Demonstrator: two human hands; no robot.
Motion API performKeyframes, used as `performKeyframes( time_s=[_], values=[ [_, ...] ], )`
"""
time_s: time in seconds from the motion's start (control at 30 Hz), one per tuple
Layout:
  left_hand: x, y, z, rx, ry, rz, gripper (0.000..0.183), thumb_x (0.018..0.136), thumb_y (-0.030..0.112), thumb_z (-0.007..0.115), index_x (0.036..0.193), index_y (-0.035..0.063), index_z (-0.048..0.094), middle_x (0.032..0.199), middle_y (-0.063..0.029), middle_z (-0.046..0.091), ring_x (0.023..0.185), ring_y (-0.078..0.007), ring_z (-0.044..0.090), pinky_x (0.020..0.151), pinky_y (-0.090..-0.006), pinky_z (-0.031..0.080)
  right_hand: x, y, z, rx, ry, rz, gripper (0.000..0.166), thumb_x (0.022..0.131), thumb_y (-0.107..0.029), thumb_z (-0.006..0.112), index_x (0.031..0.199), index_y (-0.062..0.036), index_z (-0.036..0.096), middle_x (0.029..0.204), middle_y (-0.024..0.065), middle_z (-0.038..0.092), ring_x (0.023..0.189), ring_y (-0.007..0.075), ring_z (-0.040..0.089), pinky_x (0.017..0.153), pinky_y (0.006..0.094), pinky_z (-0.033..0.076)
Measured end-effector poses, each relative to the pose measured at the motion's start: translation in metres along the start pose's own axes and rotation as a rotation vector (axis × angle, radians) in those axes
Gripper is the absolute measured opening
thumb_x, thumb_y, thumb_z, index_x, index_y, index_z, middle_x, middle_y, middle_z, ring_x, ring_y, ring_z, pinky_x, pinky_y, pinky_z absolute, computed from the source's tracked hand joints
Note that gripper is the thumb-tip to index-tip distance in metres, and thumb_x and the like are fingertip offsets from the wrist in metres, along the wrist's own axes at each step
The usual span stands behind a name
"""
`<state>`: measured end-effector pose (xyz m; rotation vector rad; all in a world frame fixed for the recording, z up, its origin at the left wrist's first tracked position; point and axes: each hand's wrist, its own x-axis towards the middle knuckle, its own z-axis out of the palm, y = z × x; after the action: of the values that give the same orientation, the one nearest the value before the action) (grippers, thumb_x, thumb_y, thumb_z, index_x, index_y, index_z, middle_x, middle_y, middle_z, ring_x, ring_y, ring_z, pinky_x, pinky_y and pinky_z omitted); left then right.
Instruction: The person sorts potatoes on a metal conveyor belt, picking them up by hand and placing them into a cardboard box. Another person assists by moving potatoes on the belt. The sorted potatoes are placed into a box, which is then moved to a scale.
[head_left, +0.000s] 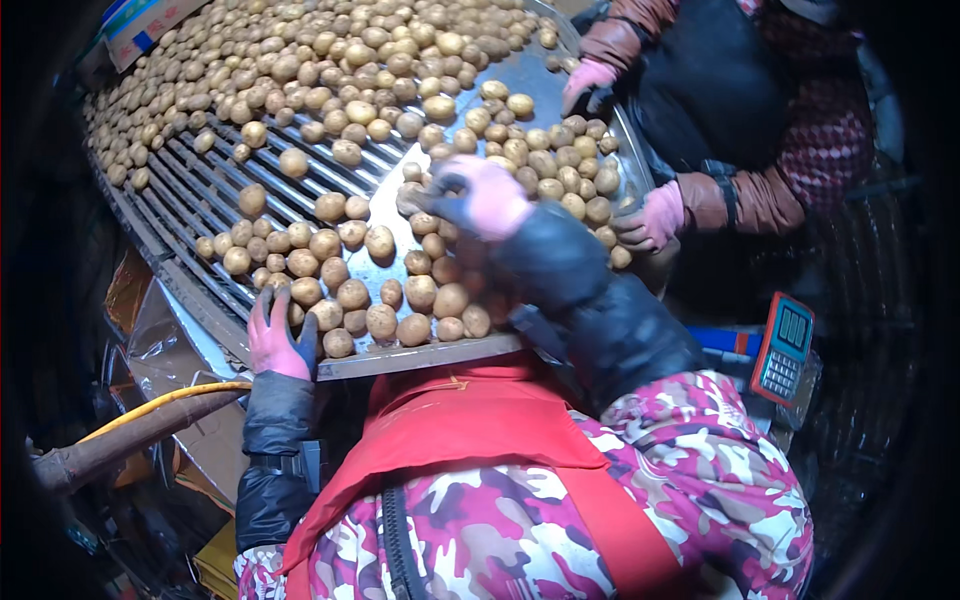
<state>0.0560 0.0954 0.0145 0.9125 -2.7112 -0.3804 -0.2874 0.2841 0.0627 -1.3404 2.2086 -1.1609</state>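
My right hand (484, 196), in a pink glove with dark fingers, reaches over the metal sorting table (420, 369) and is blurred. Its fingertips close on a greyish-brown potato (412, 199) above the bright sheet-metal strip. My left hand (282, 339), gloved alike, rests at the table's near-left rim with fingers spread. Those fingers touch the near potatoes (305, 291) and hold none that I can see. Loose potatoes (451, 300) lie between my hands and along the near rim. My right forearm hides some of them.
Across the table, a co-worker's gloved hands (654, 217) (589, 82) are at the right-hand potatoes (547, 165). Metal roller bars (195, 180) span the left, below a large potato heap (315, 60). A red-framed calculator-like device (783, 349) stands at right; a pipe (142, 431) juts from the left.
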Motion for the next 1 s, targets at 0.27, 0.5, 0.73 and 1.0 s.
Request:
performKeyframes(
  time_s=[0.27,0.5,0.73,1.0],
  values=[
    [0.000,-0.005,0.007,0.006,0.011,0.029,0.059,0.094,0.027,0.078,0.147,0.0108,0.061,0.154,-0.0221,0.052,0.141,-0.0438,0.050,0.118,-0.0522,0.043,-0.280,0.015,-0.144,-0.289,-1.150,0.848,0.027,0.092,-0.024,0.079,0.110,-0.0045,0.079,0.103,0.0157,0.079,0.094,0.0280,0.075,0.088,0.0398,0.058],
    [0.000,-0.005,0.005,0.027,-0.001,0.013,0.055,0.096,0.028,0.076,0.146,0.0111,0.062,0.155,-0.0209,0.052,0.140,-0.0443,0.050,0.118,-0.0519,0.043,-0.248,0.051,-0.068,-0.581,0.142,0.302,0.064,0.096,-0.039,0.076,0.149,-0.0084,0.057,0.153,0.0258,0.055,0.142,0.0452,0.051,0.120,0.0521,0.041],
    [-0.002,-0.006,0.007,0.031,0.033,0.000,0.053,0.095,0.027,0.077,0.143,0.0100,0.064,0.153,-0.0205,0.054,0.141,-0.0427,0.051,0.118,-0.0503,0.043,-0.025,0.065,0.033,-0.538,0.278,0.617,0.084,0.098,-0.062,0.063,0.166,-0.0221,0.034,0.172,0.0249,0.030,0.159,0.0462,0.027,0.124,0.0708,0.021],
    [-0.001,-0.003,0.006,0.076,0.015,-0.016,0.053,0.096,0.029,0.075,0.143,0.0109,0.064,0.153,-0.0210,0.054,0.140,-0.0433,0.051,0.118,-0.0516,0.044,-0.034,-0.041,0.145,-0.515,-0.053,0.053,0.074,0.093,-0.061,0.066,0.154,-0.0221,0.053,0.164,0.0224,0.040,0.156,0.0474,0.029,0.120,0.0798,0.016]
  ],
)
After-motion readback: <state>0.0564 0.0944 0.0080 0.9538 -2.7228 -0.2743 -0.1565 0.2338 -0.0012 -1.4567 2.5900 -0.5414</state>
